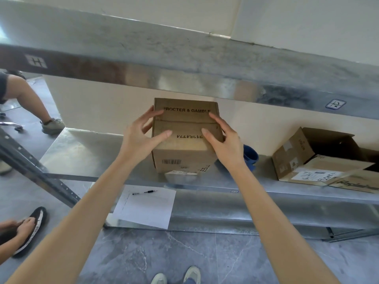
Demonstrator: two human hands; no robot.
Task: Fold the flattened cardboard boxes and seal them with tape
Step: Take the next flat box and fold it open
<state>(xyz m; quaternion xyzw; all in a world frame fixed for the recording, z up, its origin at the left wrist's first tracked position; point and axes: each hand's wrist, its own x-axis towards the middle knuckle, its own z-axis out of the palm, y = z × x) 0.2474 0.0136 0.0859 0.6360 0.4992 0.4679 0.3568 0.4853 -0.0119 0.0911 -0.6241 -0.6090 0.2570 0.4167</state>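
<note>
Galvanised steel shelf point(86, 152) against cream wall, bearing closed brown printed cardboard box point(185, 144). Left hand point(139, 138) and right hand point(223, 144) flanking box top, fingers spread, resting on flaps.

"PROCTER & GAMBLE" on box point(185, 128)

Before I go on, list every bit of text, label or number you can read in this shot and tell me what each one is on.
"PROCTER & GAMBLE": top flap of the closed box under both hands.
"...126A77A", upside down, start hidden by a finger: nearer top flap of that box.
Barcode and labels on its front: too small to read.
"H": tag on the upper shelf beam.
"12" or similar: blue-edged tag, unclear.
Printing on the open box at right: blurred.
Writing on the paper sheet: unreadable.
</note>
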